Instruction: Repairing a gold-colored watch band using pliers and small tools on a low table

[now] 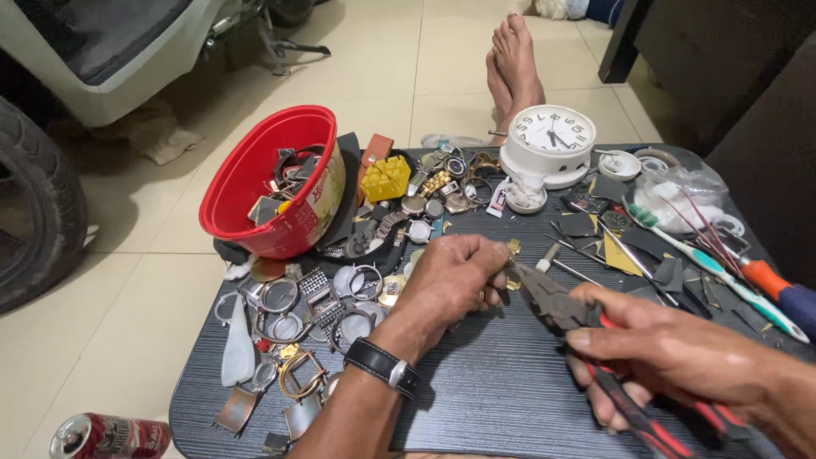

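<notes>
— Red-and-black handles, what are those?

— Pliers (pixel 586 340). The right hand (pixel 680 357) is closed around the grips, near the counter's (pixel 493 391) front right edge, with the nose pointing up-left.

— And the left hand (pixel 455 280)?

— Fingers pinched on a small gold-coloured piece (pixel 513 247) right at the plier tips, mid-counter. A black wristwatch (pixel 384 365) sits on that wrist.

— Around them?

— Watch cases and bezels (pixel 289 314) are heaped along the left edge. A red bowl (pixel 255 178) of parts leans at the back left corner, a white clock (pixel 554 134) stands at the back edge, and a toothbrush (pixel 722 272) lies toward the right edge.
</notes>
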